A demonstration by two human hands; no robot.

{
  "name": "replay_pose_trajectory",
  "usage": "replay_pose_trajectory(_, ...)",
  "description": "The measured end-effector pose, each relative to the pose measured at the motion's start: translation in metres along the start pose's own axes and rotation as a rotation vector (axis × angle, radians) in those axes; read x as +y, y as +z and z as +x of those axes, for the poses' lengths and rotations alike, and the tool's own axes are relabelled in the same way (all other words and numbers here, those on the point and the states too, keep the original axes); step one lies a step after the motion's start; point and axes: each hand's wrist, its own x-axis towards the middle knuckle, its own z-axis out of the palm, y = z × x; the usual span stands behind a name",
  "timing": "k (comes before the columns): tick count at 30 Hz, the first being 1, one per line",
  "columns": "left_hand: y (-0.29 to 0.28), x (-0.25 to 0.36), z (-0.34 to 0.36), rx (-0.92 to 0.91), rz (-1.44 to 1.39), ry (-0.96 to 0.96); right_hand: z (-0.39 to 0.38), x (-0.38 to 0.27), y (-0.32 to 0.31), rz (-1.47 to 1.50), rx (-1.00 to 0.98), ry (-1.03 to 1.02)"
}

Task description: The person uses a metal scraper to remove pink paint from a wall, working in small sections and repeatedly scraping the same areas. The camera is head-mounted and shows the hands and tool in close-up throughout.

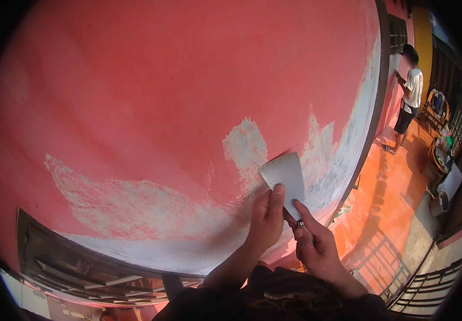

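Both of my hands are on a putty knife (pixel 287 176) with a wide, flat grey blade that points up and slightly left. My left hand (pixel 267 218) is closed round its lower left side, the thumb pressed flat on the blade. My right hand (pixel 317 247) grips the handle end, its index finger stretched along the blade's base; most of the handle is hidden. Behind the blade rises a pink-red wall (pixel 161 91). Rough whitish patches (pixel 129 206) spread across its lower part and up its right edge. Whether the blade touches the wall, I cannot tell.
A dark-framed louvre window (pixel 97 273) sits low on the left. To the right, a dark post (pixel 372 128) edges the wall. Beyond it, a person in a white shirt (pixel 414 85) stands on the orange floor (pixel 386 203), near a wooden chair (pixel 437 109) and a bucket (pixel 439 203).
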Motion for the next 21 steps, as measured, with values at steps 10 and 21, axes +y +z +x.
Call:
replay_pose_trajectory(10, -0.004, 0.015, 0.007, -0.001, 0.034, 0.052, 0.006, -0.006, 0.003, -0.04, -0.002, -0.073)
replay_pose_trajectory(21, -0.004, 0.027, 0.006, 0.0, 0.087, 0.073, 0.011, -0.002, 0.005, 0.006, -0.015, -0.064)
